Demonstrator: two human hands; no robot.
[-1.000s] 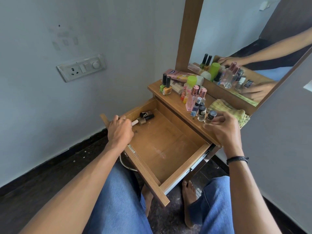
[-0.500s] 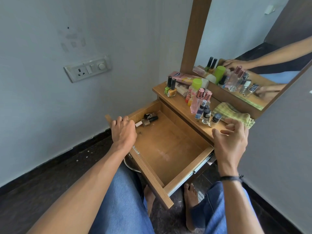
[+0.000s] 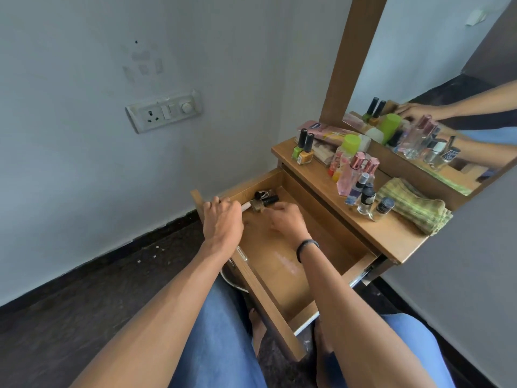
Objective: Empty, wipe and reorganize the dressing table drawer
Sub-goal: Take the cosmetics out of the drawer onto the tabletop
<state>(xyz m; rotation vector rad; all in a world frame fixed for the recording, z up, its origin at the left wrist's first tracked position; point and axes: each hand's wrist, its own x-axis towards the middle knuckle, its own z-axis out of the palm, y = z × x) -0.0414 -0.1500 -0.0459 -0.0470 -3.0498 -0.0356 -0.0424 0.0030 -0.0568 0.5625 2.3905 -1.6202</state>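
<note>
The wooden drawer (image 3: 282,264) of the dressing table is pulled out over my lap. A few small items remain in its far left corner: a dark-capped gold nail polish bottle (image 3: 264,202), a black and white piece (image 3: 262,194) and a white stick (image 3: 246,206). My left hand (image 3: 222,221) curls over the drawer's front left edge. My right hand (image 3: 285,219) reaches down into the drawer, its fingertips right beside the gold bottle; a grip is not visible.
The tabletop (image 3: 391,233) holds nail polishes (image 3: 303,151), perfume bottles (image 3: 354,175), a green-capped bottle (image 3: 348,145), a pink tube (image 3: 321,129) and a folded green-yellow cloth (image 3: 414,205). A mirror (image 3: 436,79) stands behind. A switchboard (image 3: 163,110) is on the left wall.
My right hand left the small bottle on the tabletop and moved left and down into the drawer, toward the corner items. My left hand stayed on the drawer's front edge.
</note>
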